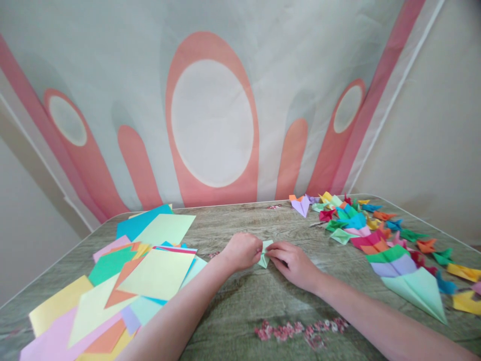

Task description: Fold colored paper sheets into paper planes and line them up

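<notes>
A small pale green folded paper (265, 258) is between my two hands, just above or on the wood-patterned table (233, 321). My left hand (242, 252) is closed, its curled fingers gripping the paper's left side. From the other side, my right hand (293, 263) pinches the paper's right edge between thumb and fingers. Parts of the paper are hidden behind the fingertips, so its exact folded shape cannot be made out.
Loose coloured paper sheets (160, 273) lie in a spread pile at the left. Several folded paper pieces (376, 223) crowd the right side, with a mint paper plane (417, 291) nearest. Behind the table hangs a grey and pink printed cloth (212, 125).
</notes>
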